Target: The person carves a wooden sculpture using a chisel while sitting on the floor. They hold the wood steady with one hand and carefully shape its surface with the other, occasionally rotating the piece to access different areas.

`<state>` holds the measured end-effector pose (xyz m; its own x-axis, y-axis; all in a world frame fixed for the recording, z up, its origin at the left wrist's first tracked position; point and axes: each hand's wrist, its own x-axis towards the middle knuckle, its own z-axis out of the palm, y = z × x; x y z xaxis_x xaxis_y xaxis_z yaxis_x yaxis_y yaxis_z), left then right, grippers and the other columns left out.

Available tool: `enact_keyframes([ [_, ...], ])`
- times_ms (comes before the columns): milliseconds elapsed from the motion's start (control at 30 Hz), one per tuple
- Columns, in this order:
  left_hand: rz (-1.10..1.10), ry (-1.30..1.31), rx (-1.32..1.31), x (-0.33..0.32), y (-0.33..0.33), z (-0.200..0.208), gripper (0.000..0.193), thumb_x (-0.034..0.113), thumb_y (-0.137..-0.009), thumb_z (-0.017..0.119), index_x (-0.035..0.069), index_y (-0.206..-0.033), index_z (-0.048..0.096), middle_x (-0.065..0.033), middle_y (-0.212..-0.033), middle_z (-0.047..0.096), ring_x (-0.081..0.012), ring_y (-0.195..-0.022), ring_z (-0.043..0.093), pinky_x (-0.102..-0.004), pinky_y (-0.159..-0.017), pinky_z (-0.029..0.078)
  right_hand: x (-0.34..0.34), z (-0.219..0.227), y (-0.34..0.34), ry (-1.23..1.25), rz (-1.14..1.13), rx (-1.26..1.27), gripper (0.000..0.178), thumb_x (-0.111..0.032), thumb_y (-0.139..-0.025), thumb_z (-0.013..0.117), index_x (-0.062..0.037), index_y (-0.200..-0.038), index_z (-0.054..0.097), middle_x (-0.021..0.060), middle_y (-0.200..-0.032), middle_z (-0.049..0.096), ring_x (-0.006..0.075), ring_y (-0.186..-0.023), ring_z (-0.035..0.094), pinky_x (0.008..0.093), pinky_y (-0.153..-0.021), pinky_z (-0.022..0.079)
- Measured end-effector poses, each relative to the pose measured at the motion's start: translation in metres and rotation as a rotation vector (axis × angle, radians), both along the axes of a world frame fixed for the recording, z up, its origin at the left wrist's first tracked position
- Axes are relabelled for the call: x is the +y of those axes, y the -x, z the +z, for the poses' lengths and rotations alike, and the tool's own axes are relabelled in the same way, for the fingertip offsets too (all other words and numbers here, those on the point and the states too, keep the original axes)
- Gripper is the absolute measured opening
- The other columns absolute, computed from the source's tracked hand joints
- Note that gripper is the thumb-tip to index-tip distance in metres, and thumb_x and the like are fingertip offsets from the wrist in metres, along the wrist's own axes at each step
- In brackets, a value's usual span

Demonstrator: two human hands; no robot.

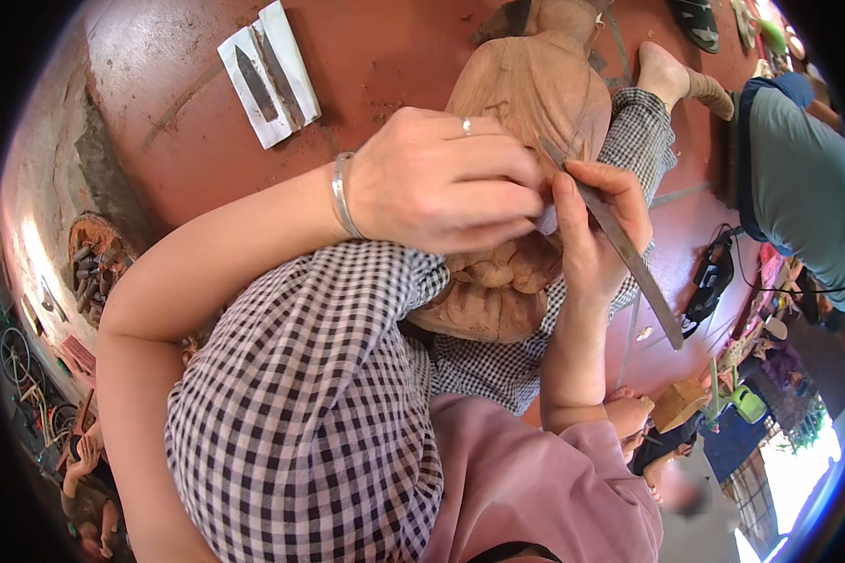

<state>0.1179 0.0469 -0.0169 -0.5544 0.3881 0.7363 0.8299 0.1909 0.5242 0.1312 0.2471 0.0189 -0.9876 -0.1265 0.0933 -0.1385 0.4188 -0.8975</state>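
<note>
A brown wooden carving (533, 89) with cut folds lies between my legs, in checked trousers. Over its middle is my left hand (451, 178), wearing a ring and a bracelet, its fingers curled. A small whitish-lilac bit (547, 221) shows by those fingertips; what it is I cannot make out. My right hand (599, 225) pinches a flat, narrow grey metal tool (629, 255) between thumb and fingers. The tool slants, with its pointed end up by the carving and its wide end out past my hand. Part of the carving is hidden under my hands.
White folded paper (270, 75) with dark pointed shapes lies on the red tiles (366, 56) at the upper left. A round container (99, 267) of tools stands at the left. Another person (803, 174) is at the right, near a black object (712, 281).
</note>
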Motion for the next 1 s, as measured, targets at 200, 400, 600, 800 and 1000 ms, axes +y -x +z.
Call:
enact_keyframes([
  [200, 0.056, 0.126, -0.230, -0.011, -0.019, -0.019, 0.074, 0.009, -0.069, 0.076, 0.001, -0.138, 0.050, -0.0047, -0.072, 0.063, -0.0179, -0.057, 0.060, -0.0286, -0.047, 0.046, -0.016, -0.005, 0.020, -0.060, 0.044, 0.129, 0.011, -0.002, -0.081, 0.073, 0.0019, -0.089, 0.066, 0.0087, -0.081, 0.069, 0.0126, -0.073, 0.064, 0.0237, -0.069, 0.050],
  [400, 0.053, 0.130, -0.313, -0.005, -0.019, -0.026, 0.067, 0.010, -0.075, 0.073, -0.002, -0.137, 0.050, -0.0054, -0.070, 0.060, -0.0195, -0.056, 0.058, -0.0324, -0.051, 0.047, -0.021, 0.003, 0.027, -0.197, 0.063, 0.068, 0.010, -0.003, -0.080, 0.072, 0.0005, -0.087, 0.068, 0.0096, -0.080, 0.070, 0.0165, -0.071, 0.067, 0.0249, -0.067, 0.051],
  [600, 0.002, 0.164, -0.284, -0.004, -0.017, -0.028, 0.064, 0.007, -0.075, 0.070, -0.003, -0.136, 0.050, -0.0073, -0.070, 0.060, -0.0224, -0.059, 0.059, -0.0337, -0.053, 0.048, -0.018, 0.005, 0.025, -0.315, 0.097, 0.203, 0.008, -0.002, -0.077, 0.072, 0.0003, -0.083, 0.067, 0.0131, -0.082, 0.071, 0.0228, -0.078, 0.071, 0.0292, -0.071, 0.055],
  [800, 0.039, 0.128, -0.336, -0.005, -0.020, -0.031, 0.063, 0.006, -0.075, 0.070, -0.001, -0.134, 0.052, -0.0079, -0.074, 0.060, -0.0231, -0.063, 0.060, -0.0342, -0.056, 0.049, -0.023, 0.004, 0.030, -0.300, 0.086, 0.204, 0.009, -0.002, -0.075, 0.073, -0.0002, -0.081, 0.067, 0.0145, -0.082, 0.071, 0.0246, -0.082, 0.073, 0.0309, -0.072, 0.056],
  [1000, -0.006, 0.138, -0.255, -0.006, -0.016, -0.032, 0.047, 0.011, -0.075, 0.073, 0.000, -0.119, 0.062, -0.0081, -0.079, 0.060, -0.0234, -0.065, 0.060, -0.0348, -0.056, 0.049, -0.025, 0.001, 0.027, -0.325, 0.120, 0.296, 0.009, 0.000, -0.075, 0.074, 0.0017, -0.083, 0.069, 0.0156, -0.087, 0.073, 0.0181, -0.082, 0.072, 0.0270, -0.072, 0.055],
])
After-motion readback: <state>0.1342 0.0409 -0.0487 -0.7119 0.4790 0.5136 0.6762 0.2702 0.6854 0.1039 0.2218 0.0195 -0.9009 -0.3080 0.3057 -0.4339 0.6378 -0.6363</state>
